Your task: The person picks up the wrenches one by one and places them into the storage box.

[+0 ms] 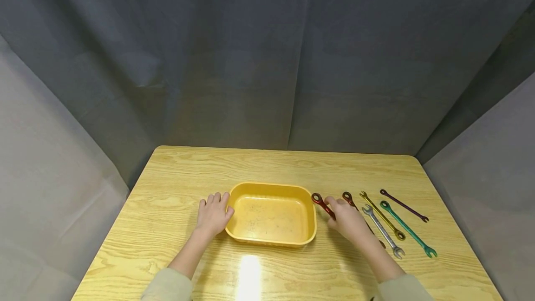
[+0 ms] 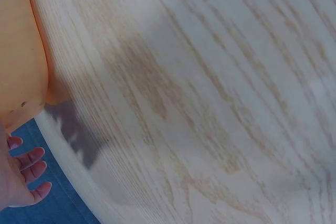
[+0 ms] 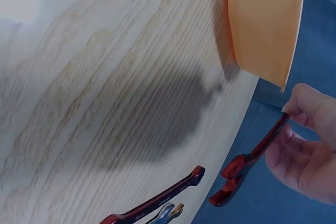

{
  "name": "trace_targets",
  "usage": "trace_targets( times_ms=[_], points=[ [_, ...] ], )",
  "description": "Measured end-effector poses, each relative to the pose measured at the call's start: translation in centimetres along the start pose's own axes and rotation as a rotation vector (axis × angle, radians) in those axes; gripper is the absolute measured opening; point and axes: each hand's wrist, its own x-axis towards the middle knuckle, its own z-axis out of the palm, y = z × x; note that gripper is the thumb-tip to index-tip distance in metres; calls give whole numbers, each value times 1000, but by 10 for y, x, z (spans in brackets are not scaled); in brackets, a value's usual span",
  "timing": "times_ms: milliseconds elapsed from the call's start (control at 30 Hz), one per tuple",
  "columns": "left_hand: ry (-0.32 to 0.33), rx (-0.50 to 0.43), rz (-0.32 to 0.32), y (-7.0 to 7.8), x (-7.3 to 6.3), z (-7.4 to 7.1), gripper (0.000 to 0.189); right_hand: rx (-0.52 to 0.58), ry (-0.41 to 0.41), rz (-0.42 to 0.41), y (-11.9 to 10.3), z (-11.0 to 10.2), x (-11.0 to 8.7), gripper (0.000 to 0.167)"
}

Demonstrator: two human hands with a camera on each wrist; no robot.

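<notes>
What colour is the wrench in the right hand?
Dark red. The wrench in the right hand shows best in the right wrist view.

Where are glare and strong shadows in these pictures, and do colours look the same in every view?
Head view: white glare on the wooden table, below the yellow plastic tub; left wrist view: dark, jagged shadow beside the tub; right wrist view: broad shadow near the centre, bright glare at upper left; both wrist views: table paler, tub more orange than in the head view.
</notes>
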Motion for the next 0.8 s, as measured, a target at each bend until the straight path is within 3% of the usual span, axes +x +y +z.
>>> trace_targets(
  times_ms=[300,633,800],
  points=[
    [-2,4,-5,-1,0,1,29,-26,-14,-20,-14,4,7,47],
    [-12,-7,-6,1,-1,-1,30,-29,32,-92,-31,7,13,43],
    [-5,-10,-9,1,0,-2,28,-45,8,-104,-39,7,17,45]
  ],
)
